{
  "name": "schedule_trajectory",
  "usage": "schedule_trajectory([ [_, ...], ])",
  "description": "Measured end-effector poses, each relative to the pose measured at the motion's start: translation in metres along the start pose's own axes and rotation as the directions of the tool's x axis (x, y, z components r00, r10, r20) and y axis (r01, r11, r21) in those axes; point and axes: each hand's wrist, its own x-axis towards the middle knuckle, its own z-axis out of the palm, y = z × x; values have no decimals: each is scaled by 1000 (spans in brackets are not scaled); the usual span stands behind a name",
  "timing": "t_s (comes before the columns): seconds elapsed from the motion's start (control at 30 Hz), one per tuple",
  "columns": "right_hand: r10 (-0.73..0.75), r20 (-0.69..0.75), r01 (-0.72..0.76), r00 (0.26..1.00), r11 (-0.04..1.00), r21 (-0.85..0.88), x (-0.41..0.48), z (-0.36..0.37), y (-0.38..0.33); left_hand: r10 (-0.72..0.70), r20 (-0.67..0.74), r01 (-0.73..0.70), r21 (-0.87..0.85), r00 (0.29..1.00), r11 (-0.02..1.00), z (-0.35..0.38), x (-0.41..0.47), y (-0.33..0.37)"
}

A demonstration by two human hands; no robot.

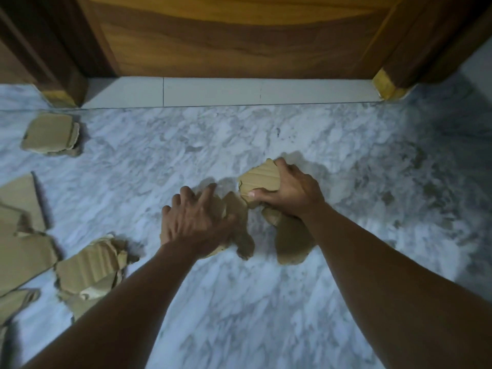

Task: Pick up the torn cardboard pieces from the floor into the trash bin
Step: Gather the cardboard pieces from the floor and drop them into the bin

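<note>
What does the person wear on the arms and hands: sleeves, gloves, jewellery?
Nothing that shows. The left hand and right hand have no gloves and no visible ring. The left forearm and right forearm are bare to the picture's edge: no sleeve, watch or bracelet.

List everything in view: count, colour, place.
Cardboard stack: one small stack, tan, far left near the door frame.
Flat cardboard sheets: overlapping, count unclear, tan, left edge.
Crumpled cardboard pile: one, tan, lower left.
Gripped cardboard piece: one, tan, centre.
Loose middle pieces: about two, tan, under the hands and right forearm.
Floor: white-grey marble.
Threshold strip: one, pale, below the door.
Door: one, brown wood, top.
Left hand: fingers spread on a loose middle piece.
Right hand: grips the gripped cardboard piece.
</note>
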Motion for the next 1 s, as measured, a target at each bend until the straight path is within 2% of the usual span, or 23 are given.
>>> schedule_trajectory([
  [0.27, 103, -159, -97, 982, 994, 48, -6, 9, 8, -34, -17, 33, -68, 999, 997, 6, -5, 19],
  [0.43, 172, -138, -157, 975, 981, 110, -14, 11, 3, -128, 53, 137, -256, 990, 957, 2, -13, 28],
  [0.63, 288, -133, -228, 949, 911, 344, -50, 17, 6, -21, 57, 30, -157, 998, 987, 2, -29, 5],
  [0.8, 216, -228, -123, 950, 924, 363, -100, 11, 5, -10, -14, 8, -141, 1000, 990, -24, -49, -7],
  [1.0, 127, -310, -40, 942, 961, 273, -151, -66, -7, 2, -92, -14, -136, 996, 991, -91, -92, 1],
])
